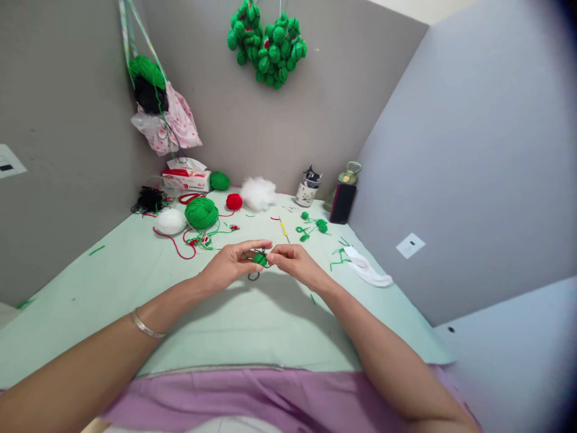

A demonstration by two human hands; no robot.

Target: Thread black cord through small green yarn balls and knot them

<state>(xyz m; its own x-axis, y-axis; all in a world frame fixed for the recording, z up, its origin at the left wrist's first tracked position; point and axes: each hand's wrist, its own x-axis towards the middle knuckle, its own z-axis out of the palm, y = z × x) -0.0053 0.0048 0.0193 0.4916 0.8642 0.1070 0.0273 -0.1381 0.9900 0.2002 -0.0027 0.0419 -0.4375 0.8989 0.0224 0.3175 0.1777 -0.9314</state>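
My left hand point(234, 262) and my right hand point(291, 258) meet over the middle of the pale green table point(135, 282). Between their fingertips is a small green crocheted piece point(260, 259) with a dark thread looping below it. The left fingers curl round the piece from the left. On the other side, the right fingers are pinched together against it. A silver bangle point(146, 328) sits on my left wrist.
Behind the hands lie a green yarn ball point(201, 212), a white ball point(170, 221), a red ball point(234, 201), white stuffing point(258, 193), a yellow-handled crochet hook point(283, 229), small green pieces point(313, 225), a tissue box point(186, 179), a jar point(308, 191) and a white cloth point(368, 269). Green crocheted balls point(267, 45) hang on the wall.
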